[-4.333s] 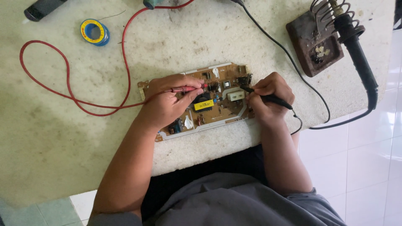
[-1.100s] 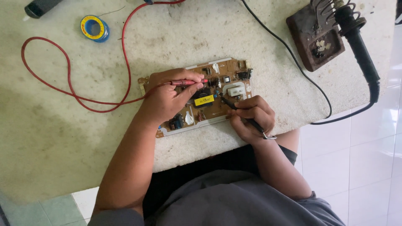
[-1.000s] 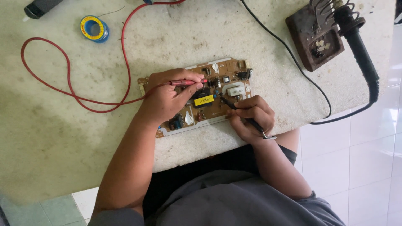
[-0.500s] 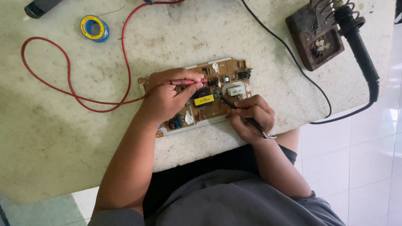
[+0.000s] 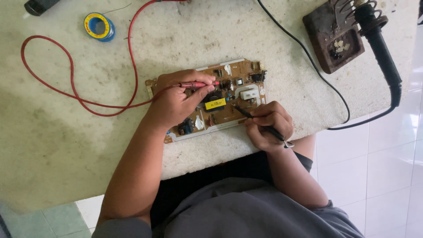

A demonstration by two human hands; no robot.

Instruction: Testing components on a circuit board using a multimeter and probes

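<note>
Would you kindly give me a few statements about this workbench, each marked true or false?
1. The left hand holds a red probe over the circuit board. True.
2. The right hand is empty. False: it has a black probe in its grip.
3. The soldering iron sits in its stand. True.
4. The solder spool lies on the board. False: it lies apart, at the table's far side.

Surface: pale speckled stone table (image 5: 66, 145) over a tiled floor | on it: brown circuit board (image 5: 246, 81) near the front edge | red wire (image 5: 66, 90) looped to its left | blue-and-yellow solder spool (image 5: 99, 26) at the back | dark soldering-iron stand (image 5: 331, 39) at the right | black cable (image 5: 304, 53) crossed between.
</note>
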